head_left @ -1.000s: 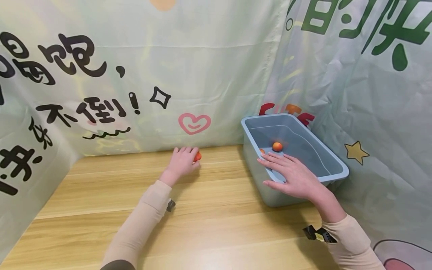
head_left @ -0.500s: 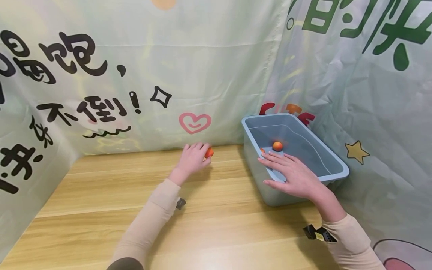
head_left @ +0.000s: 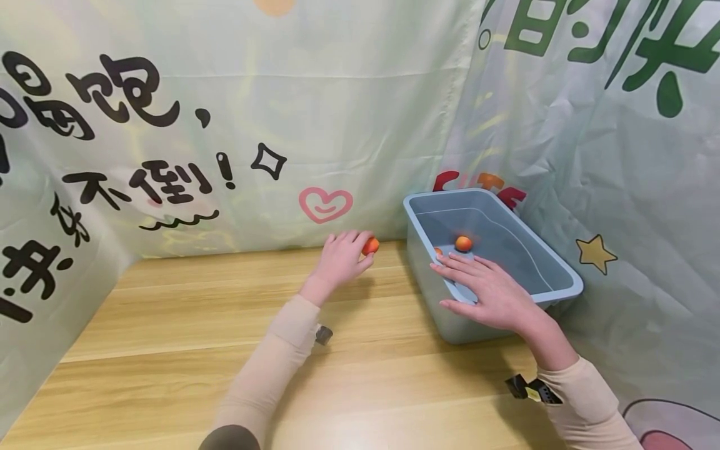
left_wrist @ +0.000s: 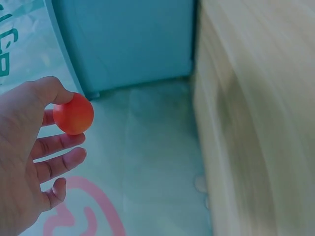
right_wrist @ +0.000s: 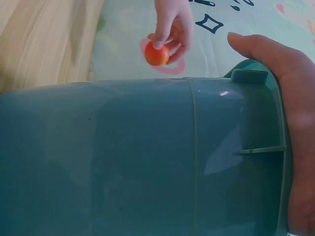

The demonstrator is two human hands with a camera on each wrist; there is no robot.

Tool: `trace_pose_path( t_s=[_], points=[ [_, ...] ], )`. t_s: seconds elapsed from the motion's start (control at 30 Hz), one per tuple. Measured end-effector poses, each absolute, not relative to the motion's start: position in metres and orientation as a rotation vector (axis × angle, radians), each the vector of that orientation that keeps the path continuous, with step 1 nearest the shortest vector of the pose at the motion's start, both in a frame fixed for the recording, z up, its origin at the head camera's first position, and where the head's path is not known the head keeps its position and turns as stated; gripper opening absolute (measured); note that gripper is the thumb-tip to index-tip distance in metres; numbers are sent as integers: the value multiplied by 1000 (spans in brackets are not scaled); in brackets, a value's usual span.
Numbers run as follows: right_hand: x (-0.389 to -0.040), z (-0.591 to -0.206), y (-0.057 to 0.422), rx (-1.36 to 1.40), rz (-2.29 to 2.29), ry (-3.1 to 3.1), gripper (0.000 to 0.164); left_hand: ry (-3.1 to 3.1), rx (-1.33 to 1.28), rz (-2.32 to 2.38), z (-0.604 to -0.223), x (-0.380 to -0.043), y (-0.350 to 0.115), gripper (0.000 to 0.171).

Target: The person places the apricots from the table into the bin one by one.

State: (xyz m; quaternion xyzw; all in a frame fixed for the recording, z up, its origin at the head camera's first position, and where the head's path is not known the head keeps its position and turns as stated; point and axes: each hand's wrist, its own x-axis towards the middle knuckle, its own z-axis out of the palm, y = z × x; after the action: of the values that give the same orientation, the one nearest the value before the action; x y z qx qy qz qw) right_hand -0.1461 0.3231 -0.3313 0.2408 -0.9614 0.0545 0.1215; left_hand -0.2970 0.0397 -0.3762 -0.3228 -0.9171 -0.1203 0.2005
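Between thumb and fingers, my left hand (head_left: 340, 257) pinches a small orange-red ball (head_left: 370, 246), above the table near its back edge. In the left wrist view the thumb presses on top of the ball (left_wrist: 74, 114), and the other fingers are loosely bent. My right hand (head_left: 495, 294) lies with straight fingers over the near left rim of a blue-grey plastic bin (head_left: 423, 269). Inside the bin sits an orange ball (head_left: 464, 244); a second orange piece (head_left: 438, 252) shows only partly beside the rim and fingertips.
The wooden table (head_left: 185, 331) stretches left of the bin. A printed cloth backdrop (head_left: 360, 125) hangs behind the table, and another cloth wall (head_left: 630, 200) stands close along the bin's right side. Both wrists carry small dark devices.
My left hand has moved right along the back of the table with the ball, closer to the bin. The right hand and the bin have stayed in place.
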Motion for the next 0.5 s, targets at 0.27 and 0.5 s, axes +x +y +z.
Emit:
trace_pose_path(
  t_s=[0.27, 0.5],
  points=[
    [-146, -331, 322, 697, 151, -2816, 67, -2523, -910, -404, -361, -294, 59, 42],
    [-146, -331, 322, 682, 157, -2829, 65, -2438, -910, -502, -348, -294, 78, 40]
  ],
)
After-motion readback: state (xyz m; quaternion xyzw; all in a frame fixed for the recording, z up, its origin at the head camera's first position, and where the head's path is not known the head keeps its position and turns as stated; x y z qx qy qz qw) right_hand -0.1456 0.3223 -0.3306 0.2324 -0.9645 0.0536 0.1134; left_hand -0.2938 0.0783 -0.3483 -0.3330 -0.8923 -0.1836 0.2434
